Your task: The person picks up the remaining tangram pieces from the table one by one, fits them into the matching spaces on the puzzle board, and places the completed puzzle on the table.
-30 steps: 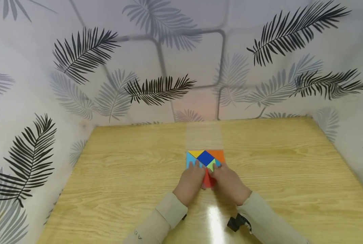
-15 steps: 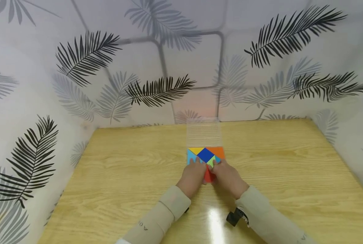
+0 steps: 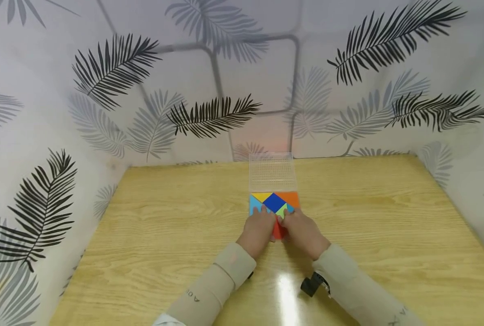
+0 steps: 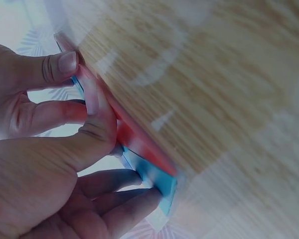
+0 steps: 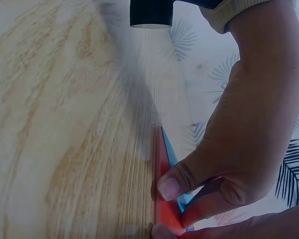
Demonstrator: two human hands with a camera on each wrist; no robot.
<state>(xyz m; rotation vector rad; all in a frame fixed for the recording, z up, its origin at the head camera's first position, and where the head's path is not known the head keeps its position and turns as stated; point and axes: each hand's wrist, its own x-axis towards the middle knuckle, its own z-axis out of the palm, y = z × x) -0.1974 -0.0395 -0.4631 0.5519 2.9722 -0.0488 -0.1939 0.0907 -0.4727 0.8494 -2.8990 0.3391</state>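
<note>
A tangram set (image 3: 273, 203) of coloured flat pieces lies as a rectangle mid-table. Its dark-blue square sits between a yellow triangle (image 3: 261, 196), an orange piece (image 3: 290, 198), a light-blue piece (image 3: 254, 203) and a light-green piece (image 3: 282, 210). My left hand (image 3: 260, 227) grips the near left part, its thumb at the near edge and fingers over the top. Opposite it, my right hand (image 3: 305, 229) pinches the near right part. Between them shows a red piece (image 5: 168, 211), partly covered by the hands. Both thumbs press the near side in the wrist views.
Beyond the tangram, a clear ridged plastic lid or panel (image 3: 272, 172) reaches to the back edge. The wood-grain table (image 3: 177, 217) extends to both sides. Behind it hangs a pale leaf-patterned cloth (image 3: 234, 68). A black wrist camera (image 3: 312, 285) sits below the right sleeve.
Both hands and the tangram set have shifted slightly away, toward the back edge. The clear panel has moved back too and shows more sharply. The grip looks the same.
</note>
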